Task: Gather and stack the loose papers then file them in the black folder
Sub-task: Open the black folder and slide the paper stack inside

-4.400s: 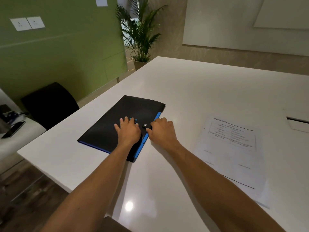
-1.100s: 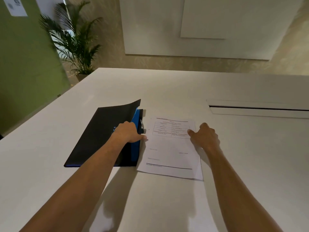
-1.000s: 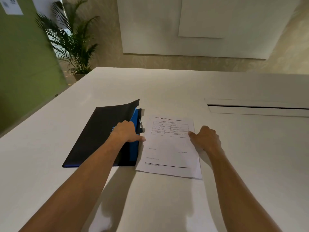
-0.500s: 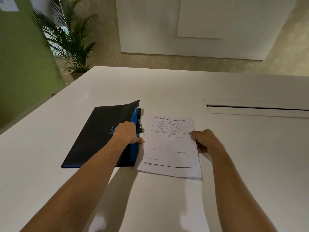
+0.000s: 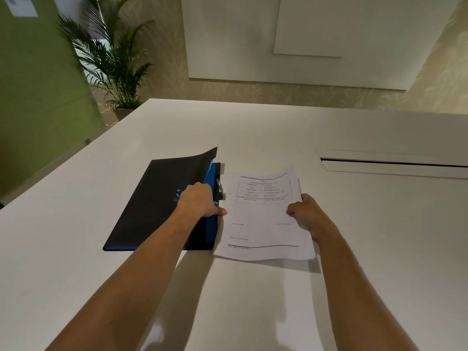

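Gathered near the tabletop's middle, the papers lift in the right hand's curled grip while the left hand holds the black folder's flap (seemingly pinched) ajar; filing remains.

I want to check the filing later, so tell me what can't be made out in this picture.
All head view:
- Sheet count: the papers overlap, so the number is unclear.
- Small print on the top sheet: too small to read.
- Inside the black folder: hidden by its cover.
- Left hand fingertips: hidden behind the hand.
- Right hand fingers: curled under the papers' edge.
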The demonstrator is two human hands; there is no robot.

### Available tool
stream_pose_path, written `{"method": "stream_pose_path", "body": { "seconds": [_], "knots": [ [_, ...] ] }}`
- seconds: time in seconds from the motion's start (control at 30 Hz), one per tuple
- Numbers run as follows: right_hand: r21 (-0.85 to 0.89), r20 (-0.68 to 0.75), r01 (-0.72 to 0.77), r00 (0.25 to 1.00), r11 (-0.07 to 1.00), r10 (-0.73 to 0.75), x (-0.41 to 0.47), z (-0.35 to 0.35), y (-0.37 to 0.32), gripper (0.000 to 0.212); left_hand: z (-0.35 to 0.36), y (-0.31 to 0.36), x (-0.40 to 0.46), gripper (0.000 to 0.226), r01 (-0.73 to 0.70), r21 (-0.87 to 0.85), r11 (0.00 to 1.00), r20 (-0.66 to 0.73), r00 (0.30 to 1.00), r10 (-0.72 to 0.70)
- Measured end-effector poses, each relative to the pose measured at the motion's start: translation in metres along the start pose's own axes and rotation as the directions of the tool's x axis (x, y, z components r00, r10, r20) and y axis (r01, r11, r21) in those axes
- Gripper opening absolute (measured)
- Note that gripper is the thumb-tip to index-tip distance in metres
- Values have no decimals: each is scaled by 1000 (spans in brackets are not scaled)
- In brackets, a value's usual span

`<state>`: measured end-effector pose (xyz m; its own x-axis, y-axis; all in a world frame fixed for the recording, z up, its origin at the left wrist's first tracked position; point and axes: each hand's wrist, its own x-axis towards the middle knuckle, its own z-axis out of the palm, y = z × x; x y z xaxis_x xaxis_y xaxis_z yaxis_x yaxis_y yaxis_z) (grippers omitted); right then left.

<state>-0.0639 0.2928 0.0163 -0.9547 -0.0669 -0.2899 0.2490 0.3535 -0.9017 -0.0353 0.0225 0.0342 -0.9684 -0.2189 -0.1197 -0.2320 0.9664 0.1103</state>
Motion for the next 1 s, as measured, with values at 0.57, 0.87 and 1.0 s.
{"method": "stream_pose_path", "body": {
  "seconds": [0.57, 0.87, 1.0],
  "knots": [
    [159, -365, 391, 876, 906, -314, -21, 38, -64, 34, -29, -11, -5, 29, 17, -164, 986, -20, 1000, -21],
    [-22, -62, 281, 958, 960, -282, -19, 81, -62, 36, -37, 18, -13, 23, -3, -175, 984, -91, 996, -13],
    [-71, -14, 261, 965, 963, -262, -13, 97, -60, 43, -35, 41, -18, 19, -12, -203, 979, -57, 998, 1]
  ]
}}
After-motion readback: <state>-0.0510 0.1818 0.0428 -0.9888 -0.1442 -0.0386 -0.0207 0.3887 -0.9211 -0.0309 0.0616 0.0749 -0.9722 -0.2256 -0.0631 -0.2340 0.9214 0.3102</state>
